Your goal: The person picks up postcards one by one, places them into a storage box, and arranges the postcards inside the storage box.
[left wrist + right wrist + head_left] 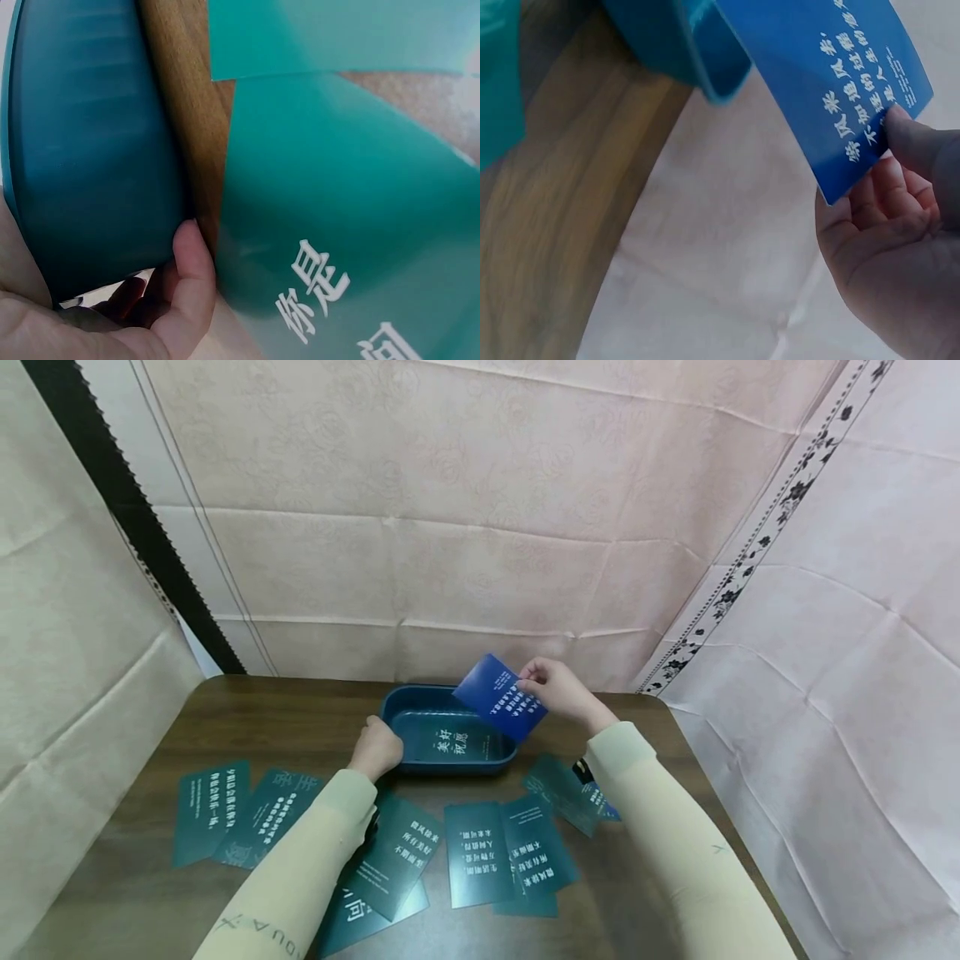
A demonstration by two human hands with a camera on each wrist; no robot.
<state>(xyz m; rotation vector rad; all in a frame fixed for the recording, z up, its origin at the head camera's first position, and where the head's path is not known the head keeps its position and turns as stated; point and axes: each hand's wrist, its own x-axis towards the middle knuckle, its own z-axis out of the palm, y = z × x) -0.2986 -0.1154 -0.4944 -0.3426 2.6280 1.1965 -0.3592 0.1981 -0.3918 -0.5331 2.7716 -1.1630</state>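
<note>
Pinching a blue printed card (498, 696) above the dark teal plastic tray (405, 752) at frame centre, the right hand (558, 689) hovers; the left hand (377, 749) grips the tray's left rim. One card lies inside; many teal cards (476, 852) wait on the wooden counter (285, 727) below.

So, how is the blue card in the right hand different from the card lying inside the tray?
The blue card is bright blue; the card in the tray is dark teal. The blue card is held tilted above the tray, pinched by the right hand, while the tray card lies flat and untouched. The blue card shows several lines of white text; the tray card shows a few large characters. Both are rectangular with white print.
</note>
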